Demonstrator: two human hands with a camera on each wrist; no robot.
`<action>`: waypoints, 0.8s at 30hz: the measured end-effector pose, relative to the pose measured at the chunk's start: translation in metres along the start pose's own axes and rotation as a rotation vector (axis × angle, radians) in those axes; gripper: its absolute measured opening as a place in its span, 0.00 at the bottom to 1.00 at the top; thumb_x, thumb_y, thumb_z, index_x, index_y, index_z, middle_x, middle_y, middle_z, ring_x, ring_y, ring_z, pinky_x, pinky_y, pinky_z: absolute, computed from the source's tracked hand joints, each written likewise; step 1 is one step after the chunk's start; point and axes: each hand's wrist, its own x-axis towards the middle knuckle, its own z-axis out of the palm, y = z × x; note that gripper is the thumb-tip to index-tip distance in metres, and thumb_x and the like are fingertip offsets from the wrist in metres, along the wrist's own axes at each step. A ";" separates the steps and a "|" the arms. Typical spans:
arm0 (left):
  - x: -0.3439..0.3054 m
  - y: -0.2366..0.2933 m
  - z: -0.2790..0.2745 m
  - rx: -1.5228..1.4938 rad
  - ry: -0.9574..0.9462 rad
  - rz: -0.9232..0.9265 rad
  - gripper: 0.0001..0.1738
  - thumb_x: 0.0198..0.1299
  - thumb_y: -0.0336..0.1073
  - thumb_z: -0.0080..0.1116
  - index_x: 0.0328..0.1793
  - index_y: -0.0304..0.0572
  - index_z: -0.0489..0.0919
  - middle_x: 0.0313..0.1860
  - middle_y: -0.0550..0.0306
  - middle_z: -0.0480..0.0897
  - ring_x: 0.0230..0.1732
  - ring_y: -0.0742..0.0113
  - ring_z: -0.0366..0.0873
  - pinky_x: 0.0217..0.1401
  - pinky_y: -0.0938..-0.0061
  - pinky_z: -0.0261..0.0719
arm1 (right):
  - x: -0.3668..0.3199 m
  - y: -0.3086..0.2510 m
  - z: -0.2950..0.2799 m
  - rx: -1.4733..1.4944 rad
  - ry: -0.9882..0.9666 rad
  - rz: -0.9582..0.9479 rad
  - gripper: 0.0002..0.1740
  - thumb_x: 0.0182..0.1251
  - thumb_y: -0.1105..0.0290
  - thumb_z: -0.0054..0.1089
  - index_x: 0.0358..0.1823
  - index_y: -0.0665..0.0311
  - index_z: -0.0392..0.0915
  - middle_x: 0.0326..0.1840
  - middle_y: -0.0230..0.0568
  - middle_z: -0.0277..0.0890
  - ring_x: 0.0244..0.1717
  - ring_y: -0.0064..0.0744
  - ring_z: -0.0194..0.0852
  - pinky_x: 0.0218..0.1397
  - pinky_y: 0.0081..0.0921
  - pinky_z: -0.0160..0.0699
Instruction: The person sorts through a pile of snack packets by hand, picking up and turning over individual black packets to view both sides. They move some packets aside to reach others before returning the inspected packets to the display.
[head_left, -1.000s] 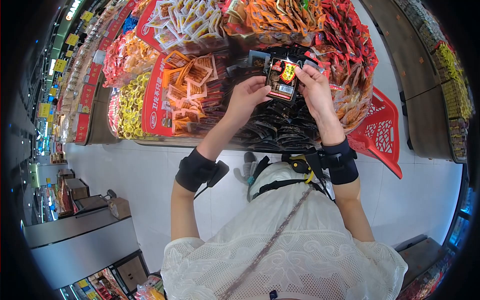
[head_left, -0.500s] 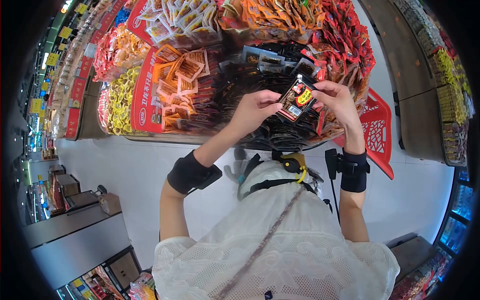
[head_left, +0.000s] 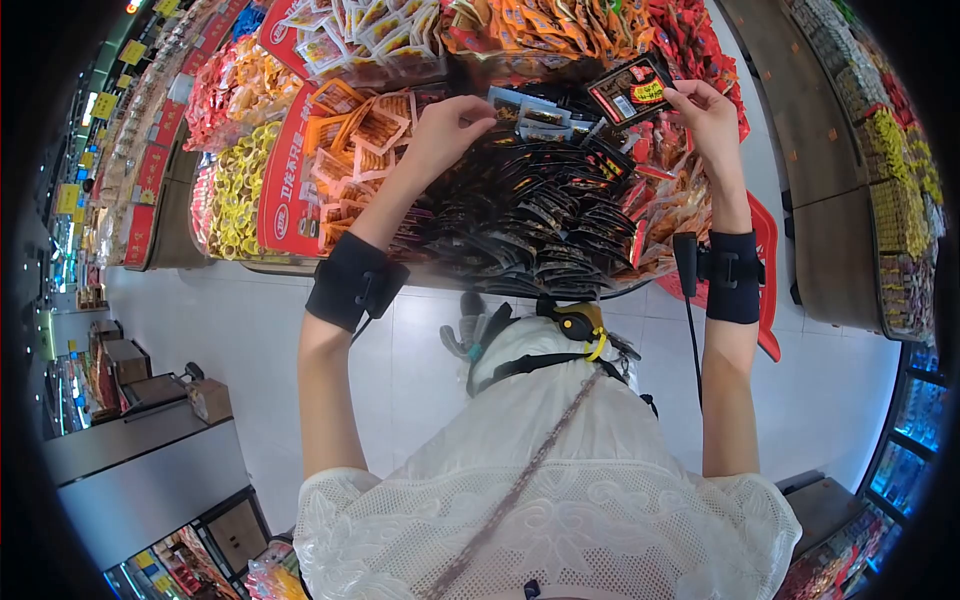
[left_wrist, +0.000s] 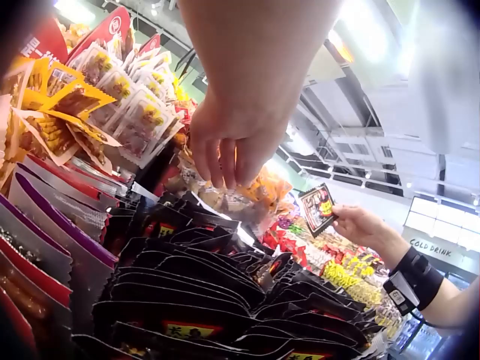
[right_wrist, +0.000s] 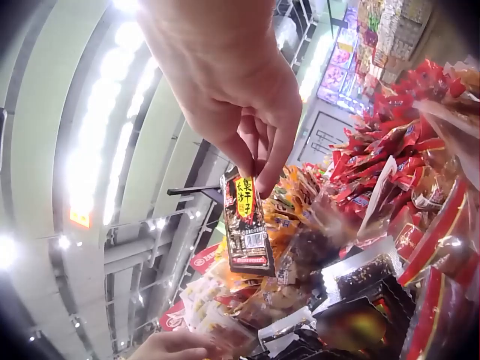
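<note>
A small black packet (head_left: 630, 90) with a yellow and red label hangs from the right hand (head_left: 710, 120), pinched between thumb and fingers at one end. The right wrist view shows the packet (right_wrist: 248, 225) below the right hand (right_wrist: 232, 97), its barcode visible. The left hand (head_left: 447, 133) holds nothing; its fingers are loosely bent above the display. In the left wrist view the left hand (left_wrist: 240, 135) hangs over rows of black packets (left_wrist: 187, 277). Several silvery-blue packets (head_left: 545, 118) lie between the hands.
Orange packets (head_left: 380, 128) and a red sign (head_left: 290, 195) lie left of the black packets. Red packets (head_left: 690, 40) fill the back right. A red basket (head_left: 768, 250) stands at the display's right. Shelves (head_left: 850, 230) line the far right.
The left hand has let go of the packet and moved up and left. The right hand has carried the packet up and right, away from the body.
</note>
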 end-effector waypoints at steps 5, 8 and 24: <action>-0.002 -0.009 0.002 0.118 -0.042 0.024 0.10 0.53 0.33 0.59 0.41 0.38 0.79 0.35 0.55 0.81 0.36 0.68 0.78 0.40 0.76 0.75 | 0.007 0.011 0.005 -0.020 -0.057 0.020 0.08 0.57 0.76 0.57 0.36 0.73 0.75 0.27 0.35 0.75 0.28 0.21 0.75 0.31 0.16 0.79; -0.002 -0.019 0.011 0.145 -0.046 0.078 0.09 0.52 0.32 0.59 0.40 0.38 0.80 0.35 0.53 0.81 0.35 0.64 0.79 0.39 0.74 0.75 | 0.011 0.014 0.022 -0.073 -0.109 -0.028 0.08 0.57 0.76 0.58 0.36 0.73 0.74 0.27 0.36 0.75 0.28 0.21 0.76 0.29 0.17 0.80; -0.016 -0.019 0.027 0.301 -0.005 0.275 0.07 0.45 0.29 0.62 0.34 0.40 0.82 0.33 0.53 0.81 0.36 0.57 0.78 0.40 0.70 0.75 | 0.007 -0.004 0.120 -0.516 -0.421 -0.352 0.07 0.49 0.72 0.58 0.28 0.67 0.75 0.27 0.47 0.76 0.33 0.45 0.76 0.38 0.33 0.73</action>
